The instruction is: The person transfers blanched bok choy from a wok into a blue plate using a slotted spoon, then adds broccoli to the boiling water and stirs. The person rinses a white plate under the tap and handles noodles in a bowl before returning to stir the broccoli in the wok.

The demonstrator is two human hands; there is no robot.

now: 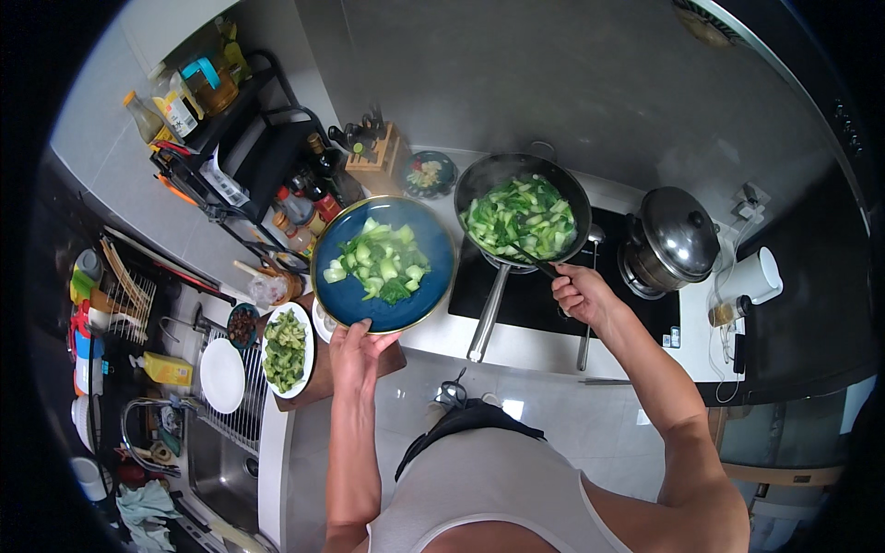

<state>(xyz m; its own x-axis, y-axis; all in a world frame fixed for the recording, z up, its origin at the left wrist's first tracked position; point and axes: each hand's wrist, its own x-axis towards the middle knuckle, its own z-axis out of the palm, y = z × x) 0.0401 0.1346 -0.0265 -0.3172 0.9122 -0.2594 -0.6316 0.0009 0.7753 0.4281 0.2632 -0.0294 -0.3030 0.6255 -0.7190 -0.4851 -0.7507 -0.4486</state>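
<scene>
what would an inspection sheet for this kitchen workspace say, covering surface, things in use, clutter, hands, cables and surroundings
Surface: white counter with a black hob set in it
Things in use: blue plate partly filled with greens; pan holding more greens; dark utensil, tip hidden among them
Clutter: oval dish of cut greens on a board; knife block; lidded pot at the hob's right
Hands: left hand holds the blue plate by its near rim; right hand grips the utensil
Cables: white cables at the counter's right end, by a wall socket
Surroundings: sink at left, grey wall behind the pan
</scene>
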